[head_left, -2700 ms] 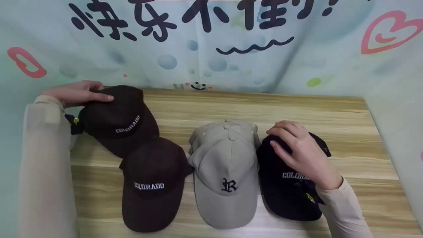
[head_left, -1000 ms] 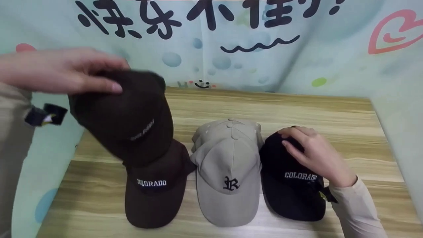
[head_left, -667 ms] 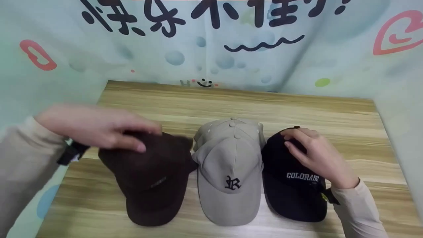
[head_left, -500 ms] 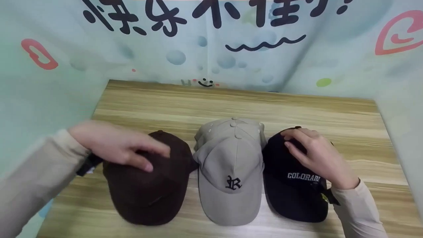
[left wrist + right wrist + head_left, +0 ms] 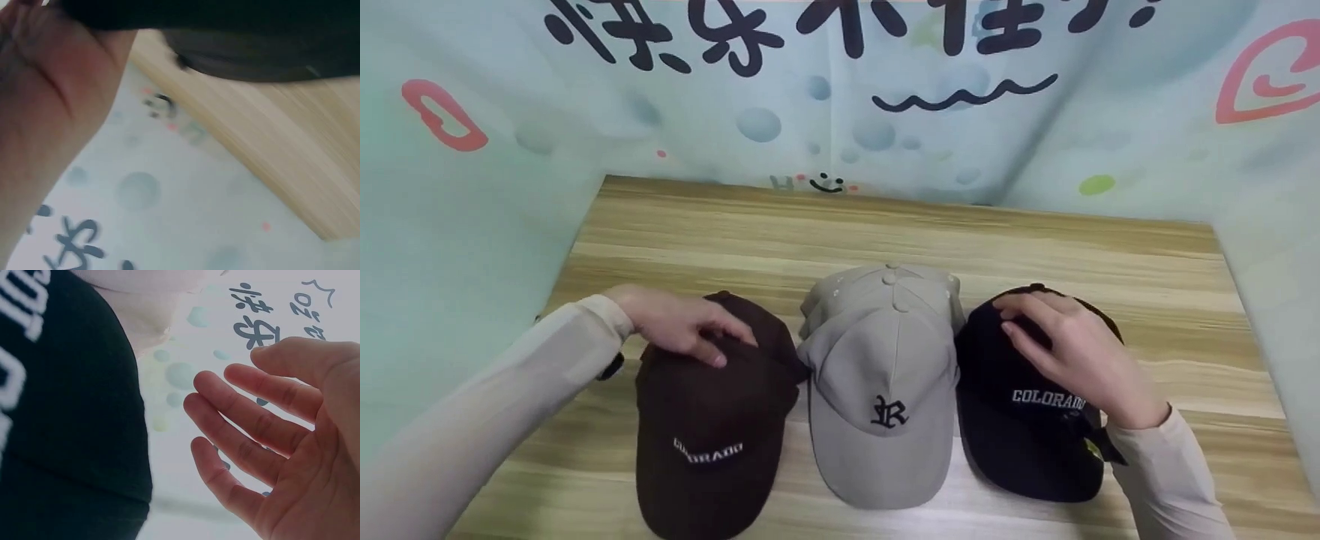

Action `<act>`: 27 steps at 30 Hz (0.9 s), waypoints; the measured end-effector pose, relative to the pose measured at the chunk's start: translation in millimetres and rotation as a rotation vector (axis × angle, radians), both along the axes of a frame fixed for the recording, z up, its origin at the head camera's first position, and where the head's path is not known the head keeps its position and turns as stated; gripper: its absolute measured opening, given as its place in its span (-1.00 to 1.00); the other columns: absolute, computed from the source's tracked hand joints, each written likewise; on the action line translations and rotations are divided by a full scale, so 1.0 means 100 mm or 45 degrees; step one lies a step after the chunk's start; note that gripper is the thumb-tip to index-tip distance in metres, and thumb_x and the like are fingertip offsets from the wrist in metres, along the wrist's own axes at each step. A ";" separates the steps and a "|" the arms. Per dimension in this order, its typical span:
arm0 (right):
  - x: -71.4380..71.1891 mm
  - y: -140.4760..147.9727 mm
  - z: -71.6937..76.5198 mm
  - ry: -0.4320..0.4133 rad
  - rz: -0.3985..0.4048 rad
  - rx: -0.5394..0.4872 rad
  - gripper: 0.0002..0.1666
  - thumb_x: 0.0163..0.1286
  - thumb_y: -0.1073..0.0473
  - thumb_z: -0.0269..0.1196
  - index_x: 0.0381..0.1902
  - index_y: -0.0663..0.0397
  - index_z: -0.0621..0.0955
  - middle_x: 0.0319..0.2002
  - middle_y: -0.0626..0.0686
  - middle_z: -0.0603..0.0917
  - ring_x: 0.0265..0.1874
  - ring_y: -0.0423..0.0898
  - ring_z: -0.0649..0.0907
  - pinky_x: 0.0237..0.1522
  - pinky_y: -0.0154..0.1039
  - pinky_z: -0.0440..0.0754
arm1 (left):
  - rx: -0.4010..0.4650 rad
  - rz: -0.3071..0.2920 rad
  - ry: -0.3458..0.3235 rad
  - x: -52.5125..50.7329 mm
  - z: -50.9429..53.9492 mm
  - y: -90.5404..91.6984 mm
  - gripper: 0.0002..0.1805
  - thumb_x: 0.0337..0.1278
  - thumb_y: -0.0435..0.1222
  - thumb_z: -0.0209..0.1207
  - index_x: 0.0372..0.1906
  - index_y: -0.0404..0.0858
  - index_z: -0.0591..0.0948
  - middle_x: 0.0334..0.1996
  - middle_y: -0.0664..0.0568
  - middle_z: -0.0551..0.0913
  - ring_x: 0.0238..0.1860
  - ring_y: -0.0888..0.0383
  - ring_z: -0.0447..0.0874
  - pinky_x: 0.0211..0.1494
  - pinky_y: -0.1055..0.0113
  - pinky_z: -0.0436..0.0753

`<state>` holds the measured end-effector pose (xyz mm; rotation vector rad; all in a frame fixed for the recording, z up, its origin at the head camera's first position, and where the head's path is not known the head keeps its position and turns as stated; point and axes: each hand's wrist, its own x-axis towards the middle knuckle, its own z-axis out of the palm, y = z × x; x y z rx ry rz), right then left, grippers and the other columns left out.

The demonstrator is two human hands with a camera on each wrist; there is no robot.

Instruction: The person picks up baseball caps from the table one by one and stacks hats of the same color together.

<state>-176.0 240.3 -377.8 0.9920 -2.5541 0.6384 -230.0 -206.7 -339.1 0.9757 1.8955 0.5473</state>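
In the head view my left hand pinches the crown of a brown baseball cap lettered COLORADO. That cap lies overlapping a second brown cap, whose back crown shows behind it. The left wrist view catches the palm beside the dark cap; its fingertips are hidden. My right hand hovers over a black COLORADO cap, fingers relaxed. In the right wrist view those fingers are spread and hold nothing, apart from the black cap.
Overlapping grey caps, the front one with a black letter R, stand between the brown and black caps. All lie on a wood-grain table. A printed cloth rises behind the table and along its sides.
My left hand has lifted a brown cap from the back left, carried it right and toward me, and laid it over the other brown cap. The right hand stays over the black cap.
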 end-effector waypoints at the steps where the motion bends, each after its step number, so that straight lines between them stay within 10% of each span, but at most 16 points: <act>1: 0.00 0.00 -0.01 0.000 -0.002 0.005 -0.72 0.23 0.35 0.30 -0.07 0.15 0.64 -0.21 -0.03 0.68 -0.26 -0.16 0.64 -0.22 -0.23 0.53 | -0.004 0.028 0.028 -0.03 -0.03 -0.02 -0.64 0.33 -0.34 0.12 0.20 -0.21 0.53 0.10 -0.03 0.52 0.10 0.03 0.41 0.17 0.09 0.37; 10: 0.02 -0.01 -0.04 0.013 -0.007 0.012 -0.72 0.23 0.34 0.31 -0.08 0.13 0.65 -0.18 -0.05 0.68 -0.23 -0.16 0.63 -0.20 -0.23 0.53 | 0.092 0.209 0.616 0.06 -0.17 -0.04 -0.59 0.26 -0.30 0.20 0.20 -0.24 0.51 0.02 -0.25 0.49 0.00 -0.18 0.45 0.05 -0.10 0.43; 18: 0.04 0.01 -0.04 0.024 -0.017 -0.004 -0.70 0.21 0.36 0.31 -0.07 0.12 0.65 -0.20 -0.05 0.69 -0.25 -0.16 0.63 -0.21 -0.26 0.51 | -0.148 0.254 0.548 0.37 -0.29 -0.05 0.35 -0.47 0.20 0.52 0.53 0.09 -0.03 0.45 -0.37 -0.26 0.37 -0.51 -0.28 0.08 -0.54 0.10; 22: 0.04 0.00 -0.04 0.022 -0.013 -0.003 -0.71 0.21 0.35 0.31 -0.07 0.13 0.65 -0.19 -0.04 0.69 -0.23 -0.15 0.63 -0.20 -0.25 0.51 | -0.183 0.231 0.652 0.37 -0.40 -0.06 0.42 -0.58 0.19 0.55 0.52 0.07 -0.04 0.44 -0.40 -0.19 0.36 -0.52 -0.18 0.09 -0.53 0.10; 27: 0.05 -0.01 -0.06 0.023 -0.010 -0.007 -0.70 0.22 0.34 0.31 -0.06 0.12 0.65 -0.20 -0.06 0.68 -0.25 -0.16 0.63 -0.21 -0.23 0.52 | -0.094 0.257 0.567 0.21 -0.47 -0.13 0.33 -0.47 0.18 0.53 0.51 0.02 0.01 0.33 -0.40 0.08 0.28 -0.47 0.06 0.14 -0.42 0.18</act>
